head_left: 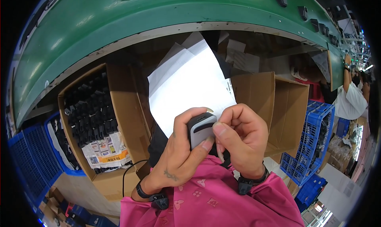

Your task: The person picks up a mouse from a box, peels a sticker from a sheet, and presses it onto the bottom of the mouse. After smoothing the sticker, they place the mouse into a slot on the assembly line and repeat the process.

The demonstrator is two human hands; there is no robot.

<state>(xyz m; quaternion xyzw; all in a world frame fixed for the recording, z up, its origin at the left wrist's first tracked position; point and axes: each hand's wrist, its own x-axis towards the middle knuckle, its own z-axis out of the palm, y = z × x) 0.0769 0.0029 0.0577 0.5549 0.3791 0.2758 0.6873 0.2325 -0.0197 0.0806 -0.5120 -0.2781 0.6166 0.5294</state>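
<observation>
My left hand (181,151) is wrapped round a small grey and black plastic housing (197,136) with rounded corners and a dark slot near its top. Its thumb presses on the grey face. Close against the housing's right edge is my right hand (243,137), thumb and forefinger pinched together. Whatever those fingertips hold, if anything, is too small or hidden to make out. Beneath and beyond the hands, white paper sheets (186,80) lie over my lap.
Left stands a cardboard box (123,112) packed with black parts and a newspaper sheet (105,149); right, another cardboard box (287,112) beside a blue crate (309,143). Ahead runs a green work table (166,12) carrying several black parts. A person (351,100) is at the far right.
</observation>
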